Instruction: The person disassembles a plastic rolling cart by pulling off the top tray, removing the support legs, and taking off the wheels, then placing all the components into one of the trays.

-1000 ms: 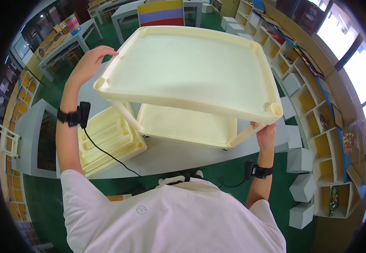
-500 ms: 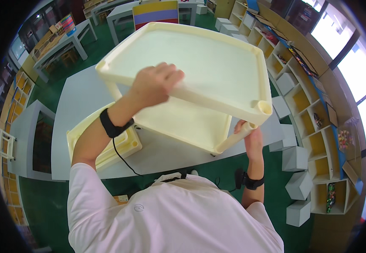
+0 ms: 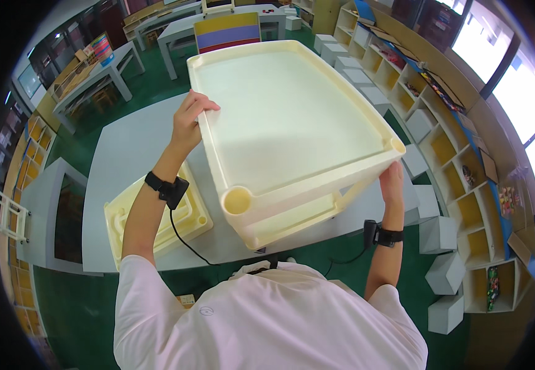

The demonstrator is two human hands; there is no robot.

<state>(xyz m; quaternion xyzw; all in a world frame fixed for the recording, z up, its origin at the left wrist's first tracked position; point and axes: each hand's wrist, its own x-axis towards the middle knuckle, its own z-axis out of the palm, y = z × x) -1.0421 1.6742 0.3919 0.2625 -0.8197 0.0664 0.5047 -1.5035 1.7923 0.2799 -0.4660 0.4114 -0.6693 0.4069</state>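
A cream plastic two-tier trolley (image 3: 286,117) stands over the table in front of me, its upper tray angled with one round corner socket toward me. Below, the lower shelf (image 3: 292,221) shows in part. My left hand (image 3: 191,117) is closed over the left rim of the upper tray. At the right corner my right hand (image 3: 392,180) grips from beneath the rim, its fingers partly hidden by the tray and the post. A separate cream tray (image 3: 201,216) lies on the table by my left forearm.
The grey table (image 3: 119,142) extends under and around the trolley. White cube stools (image 3: 440,235) line the right side before a low shelf unit (image 3: 472,213). Further tables and a striped yellow, purple and red panel (image 3: 227,29) stand at the back. Dark cables hang from both wristbands.
The trolley has turned, bringing its left near corner toward me. My left hand has shifted from the near rim to the left rim; my right hand has moved slightly right.
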